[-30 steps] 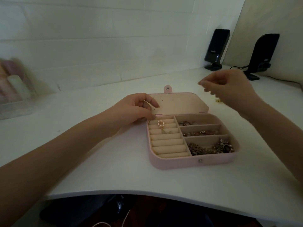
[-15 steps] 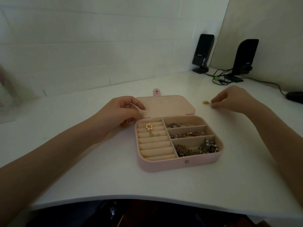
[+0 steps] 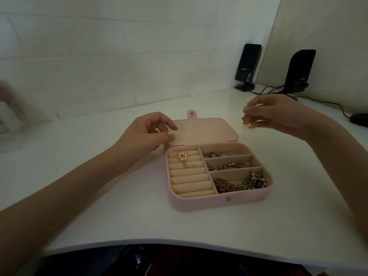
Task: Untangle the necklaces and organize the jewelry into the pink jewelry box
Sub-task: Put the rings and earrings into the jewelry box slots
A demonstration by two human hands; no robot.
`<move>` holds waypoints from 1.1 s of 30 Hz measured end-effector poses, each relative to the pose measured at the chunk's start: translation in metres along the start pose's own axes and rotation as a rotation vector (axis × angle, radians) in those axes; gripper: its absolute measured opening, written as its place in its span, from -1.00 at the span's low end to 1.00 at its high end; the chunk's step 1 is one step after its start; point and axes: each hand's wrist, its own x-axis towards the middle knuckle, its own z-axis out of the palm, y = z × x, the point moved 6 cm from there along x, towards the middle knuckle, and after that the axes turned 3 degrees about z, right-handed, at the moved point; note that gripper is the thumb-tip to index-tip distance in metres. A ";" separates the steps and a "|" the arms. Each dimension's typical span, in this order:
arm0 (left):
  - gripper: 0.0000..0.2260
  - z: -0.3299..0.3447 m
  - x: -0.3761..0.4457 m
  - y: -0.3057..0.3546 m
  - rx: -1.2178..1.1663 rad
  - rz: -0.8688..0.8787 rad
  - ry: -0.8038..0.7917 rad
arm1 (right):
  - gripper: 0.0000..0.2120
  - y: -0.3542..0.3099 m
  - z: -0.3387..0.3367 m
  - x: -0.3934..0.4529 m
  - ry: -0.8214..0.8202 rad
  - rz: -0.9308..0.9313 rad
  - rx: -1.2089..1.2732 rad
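Observation:
The pink jewelry box point(image 3: 201, 204) lies open on the white desk, its lid point(image 3: 205, 131) flat behind it. A pearl-flower piece with a gold chain point(image 3: 182, 157) rests on the ring rolls at the left. The right compartments hold rings point(image 3: 213, 155), a beaded bracelet point(image 3: 229, 165) and a tangle of chains point(image 3: 239, 184). My right hand point(image 3: 278, 114) is raised to the right of the lid and pinches a small gold piece point(image 3: 246, 124) that dangles above the desk. My left hand point(image 3: 147, 132) hovers at the lid's left edge, fingers loosely curled, holding nothing that I can see.
Two black speakers point(image 3: 248, 66) point(image 3: 299, 70) stand at the back right with cables point(image 3: 272, 90) trailing over the desk. A dark mouse point(image 3: 359, 119) lies at the far right. A blurred clear organizer point(image 3: 10, 120) stands at the far left. The desk's front edge point(image 3: 179, 241) curves below.
My right hand came down to the desk beside the lid, took the small gold piece and lifted it. My left hand's fingers loosened at the lid's left edge.

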 end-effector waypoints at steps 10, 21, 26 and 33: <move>-0.78 0.038 0.010 0.043 -0.036 0.163 0.037 | -0.83 -0.028 0.078 -0.021 -0.298 -0.115 0.093; -0.89 0.032 0.009 0.025 -0.441 0.005 0.039 | -0.74 -0.035 0.082 -0.021 -0.170 -0.252 0.059; -0.87 0.030 0.009 0.024 -0.457 -0.014 0.000 | -0.80 -0.037 0.082 -0.022 -0.181 -0.289 0.042; -0.85 0.028 0.009 0.024 -0.432 -0.027 -0.015 | -0.78 -0.041 0.084 -0.025 -0.142 -0.339 -0.020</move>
